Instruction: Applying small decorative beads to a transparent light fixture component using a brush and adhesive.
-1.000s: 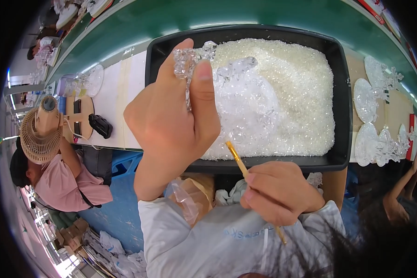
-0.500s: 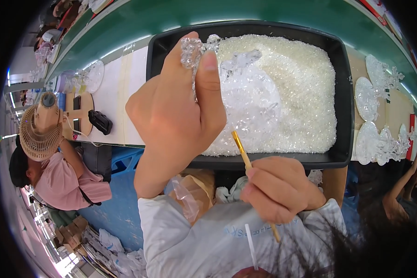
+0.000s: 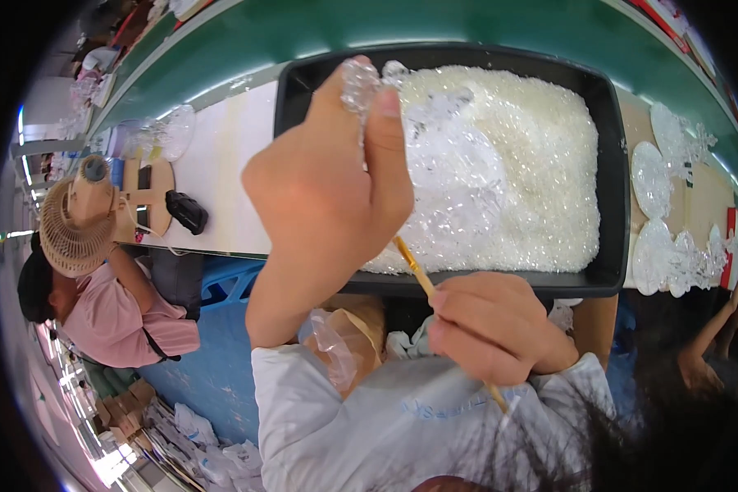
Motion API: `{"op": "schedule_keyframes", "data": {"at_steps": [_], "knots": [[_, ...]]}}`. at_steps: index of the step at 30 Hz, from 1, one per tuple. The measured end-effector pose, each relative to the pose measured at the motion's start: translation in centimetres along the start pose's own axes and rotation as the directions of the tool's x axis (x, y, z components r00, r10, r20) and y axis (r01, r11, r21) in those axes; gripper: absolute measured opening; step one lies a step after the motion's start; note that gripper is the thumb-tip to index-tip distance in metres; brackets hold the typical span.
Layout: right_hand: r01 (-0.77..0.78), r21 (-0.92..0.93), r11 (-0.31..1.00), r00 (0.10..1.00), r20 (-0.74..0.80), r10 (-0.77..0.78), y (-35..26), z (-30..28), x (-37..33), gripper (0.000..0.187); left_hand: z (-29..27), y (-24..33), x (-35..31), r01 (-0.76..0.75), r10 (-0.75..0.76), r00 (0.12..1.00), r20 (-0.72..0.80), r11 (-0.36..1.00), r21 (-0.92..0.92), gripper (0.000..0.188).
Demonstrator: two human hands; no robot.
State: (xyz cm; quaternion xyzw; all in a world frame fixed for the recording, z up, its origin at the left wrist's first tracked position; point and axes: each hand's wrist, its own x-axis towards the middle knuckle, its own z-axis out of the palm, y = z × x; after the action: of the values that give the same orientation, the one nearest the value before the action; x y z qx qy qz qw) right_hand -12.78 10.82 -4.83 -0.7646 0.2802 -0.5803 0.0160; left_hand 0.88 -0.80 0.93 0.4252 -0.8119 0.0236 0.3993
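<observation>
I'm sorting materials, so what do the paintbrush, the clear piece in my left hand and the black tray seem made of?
Paintbrush: smooth pale handle, probably wood, with a shiny gold-coloured ferrule, likely metal. Clear piece: glossy and see-through with glints, so acrylic or glass; I can't tell which. Black tray: probably moulded plastic, satin, from its rounded corners and soft sheen.

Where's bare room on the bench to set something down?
Free: the white tabletop between the black tray and the black object on its left. Crowded: right of the tray, with clear discs near its rim; and inside it, clear flakes, with the left hand above its left part.
</observation>
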Motion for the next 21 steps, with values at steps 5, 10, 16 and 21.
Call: {"op": "schedule_keyframes", "data": {"at_steps": [5, 10, 16, 21], "knots": [[0.0, 0.153, 0.988, 1.0, -0.021, 0.003, -0.5, -1.3, 0.0, 0.027, 0.7, -1.9, 0.7, -0.059, 0.06, 0.998, -0.026, 0.997, 0.05, 0.021], [-0.079, 0.018, 0.997, 0.997, -0.005, 0.079, -0.6, -3.6, -1.3, 0.026, 1.3, -5.8, 8.0, 0.025, -0.032, 0.995, -0.094, 0.997, -0.073, 0.028], [-0.194, -0.034, 0.98, 0.981, -0.004, 0.194, -1.4, -4.0, -1.2, 0.017, 10.3, -17.8, 17.3, 0.168, -0.136, 0.974, -0.18, 0.97, 0.178, 0.029], [-0.199, -0.021, 0.98, 0.975, -0.106, 0.196, -1.5, -3.1, -0.1, 0.026, 14.6, -23.7, 16.1, 0.447, -0.446, 0.894, -0.042, 0.882, 0.15, 0.04]]}}
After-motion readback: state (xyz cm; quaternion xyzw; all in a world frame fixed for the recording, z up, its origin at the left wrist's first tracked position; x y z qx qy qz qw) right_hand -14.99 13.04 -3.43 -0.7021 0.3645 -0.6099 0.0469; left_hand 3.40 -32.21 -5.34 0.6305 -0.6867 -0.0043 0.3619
